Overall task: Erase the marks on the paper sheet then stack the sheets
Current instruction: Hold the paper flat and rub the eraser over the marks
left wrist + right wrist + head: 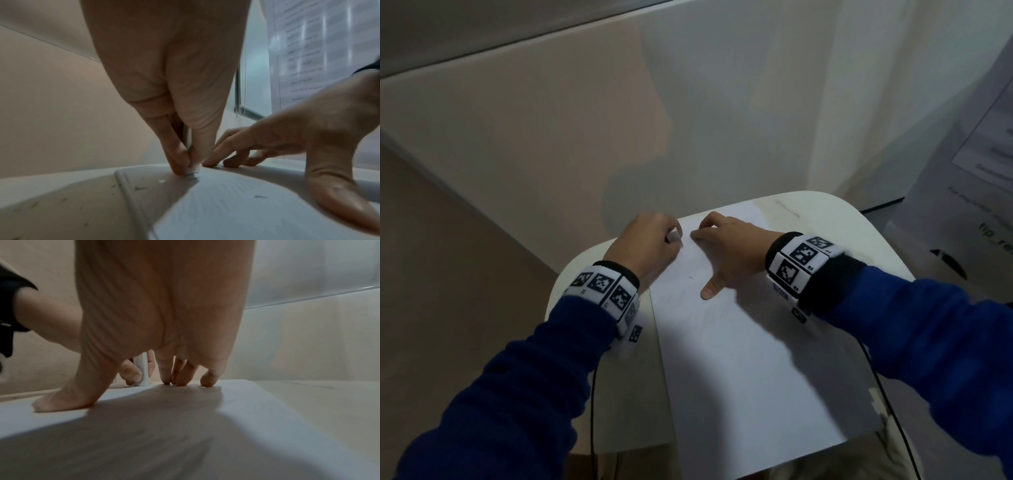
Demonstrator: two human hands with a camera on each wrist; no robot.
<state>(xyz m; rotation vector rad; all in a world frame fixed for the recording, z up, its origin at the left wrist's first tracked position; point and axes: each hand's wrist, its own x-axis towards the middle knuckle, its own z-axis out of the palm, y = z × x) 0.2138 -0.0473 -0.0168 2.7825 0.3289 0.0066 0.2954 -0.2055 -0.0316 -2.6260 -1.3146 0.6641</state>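
Observation:
A white paper sheet (739,359) lies lengthwise on a small white table (592,267). A tiny dark mark (690,277) and faint grey smudges show near its far end. My left hand (673,236) pinches a white eraser (192,168) upright and presses its tip on the sheet's far left edge. The eraser (141,373) also shows in the right wrist view, behind my fingers. My right hand (709,260) is spread, with its fingertips (180,382) and thumb (61,402) pressing the sheet (185,434) flat. Whether another sheet lies underneath, I cannot tell.
Eraser crumbs (139,188) are scattered on the table left of the sheet. A large printed sheet (979,154) hangs at the right. A pale wall stands close behind the table. Black cables (592,394) hang from both wrists over the near edge.

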